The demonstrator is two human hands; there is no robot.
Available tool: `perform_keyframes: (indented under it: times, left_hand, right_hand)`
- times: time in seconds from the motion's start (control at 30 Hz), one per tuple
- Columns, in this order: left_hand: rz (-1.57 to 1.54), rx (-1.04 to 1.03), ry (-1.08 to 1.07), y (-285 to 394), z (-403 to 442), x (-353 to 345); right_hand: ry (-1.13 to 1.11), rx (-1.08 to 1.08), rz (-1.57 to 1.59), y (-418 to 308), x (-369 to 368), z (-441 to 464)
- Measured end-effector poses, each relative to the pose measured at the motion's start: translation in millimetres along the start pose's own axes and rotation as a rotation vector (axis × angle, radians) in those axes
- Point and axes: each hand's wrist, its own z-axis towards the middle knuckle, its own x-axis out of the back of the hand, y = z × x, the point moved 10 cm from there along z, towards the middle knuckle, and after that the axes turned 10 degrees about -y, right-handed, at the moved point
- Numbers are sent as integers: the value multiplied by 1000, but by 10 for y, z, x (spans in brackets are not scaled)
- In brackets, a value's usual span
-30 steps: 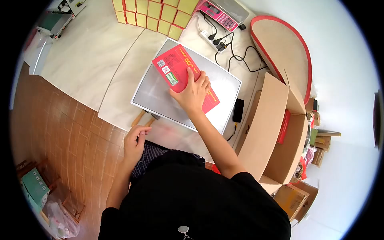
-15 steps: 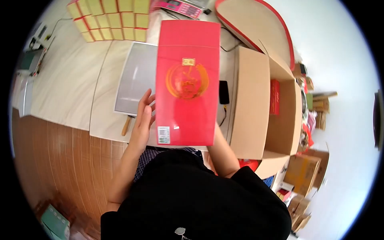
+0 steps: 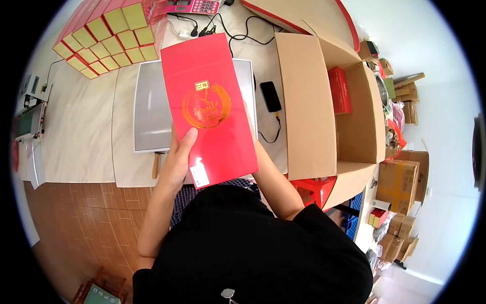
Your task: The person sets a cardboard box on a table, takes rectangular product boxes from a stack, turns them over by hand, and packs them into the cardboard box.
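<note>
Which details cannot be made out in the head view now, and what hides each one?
All in the head view:
- Right hand: mostly hidden behind the glossy red rectangular box.
- Left hand: fingers hidden behind that box; the thumb shows.
- Small white rectangular label: print too small to read.
- Pink plastic keypad device: cut off by the top edge.
- Brown cardboard carton: inside partly hidden by its flap.
</note>
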Motion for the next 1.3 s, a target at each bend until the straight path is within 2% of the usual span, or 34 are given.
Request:
perform_keyframes:
  times: [0.13, 0.23, 0.3, 0.37, 0.4, 0.43, 0.5, 0.57, 0.63, 0.77, 0.93, 1.17, 1.2, 1.23, 1.3]
  left_hand:
    - [-10, 44, 32, -122, 28, -11]
    - [92, 4, 173, -162, -14, 168]
    - [420, 3, 198, -169, 12, 333]
    - [536, -50, 250, -311, 42, 445]
    - [596, -85, 315, -349, 9, 531]
    - [657, -117, 378, -375, -35, 617]
    - [559, -165, 450, -413, -172, 803]
    - [576, -182, 519, -381, -365, 996]
    - [543, -156, 566, -438, -535, 1174]
    - [484, -119, 665, -520, -890, 1382]
    - [369, -134, 815, -602, -1214, 1448]
    - [440, -166, 791, -530, -1268, 1240]
    - [450, -177, 809, -464, -1268, 1255]
    - [422, -192, 802, -400, -1252, 1241]
    - [352, -206, 756, -346, -1189, 1157]
  right_hand:
    - [-28, 73, 21, -53, -10, 42]
    - [-140, 56, 102, -33, -110, 70]
    - [-122, 46, -5, -95, -104, 27]
    - [191, -42, -230, -126, 37, -111]
    - [192, -20, -533, -224, -86, -66]
    - [135, 93, -941, -403, -40, 95]
    - [432, 304, -2096, -634, -107, 86]
    - [466, 293, -2387, -572, -28, 153]
    - [443, 268, -2463, -496, 56, 186]
    - [397, 236, -2497, -329, 101, 333]
    - [495, 321, -2468, -128, 18, 580]
    - [498, 373, -2390, 138, -223, 941]
    - [508, 408, -2315, 86, -269, 887]
    - [533, 355, -2221, 10, -421, 788]
    - [205, 213, -1423, -73, -370, 757]
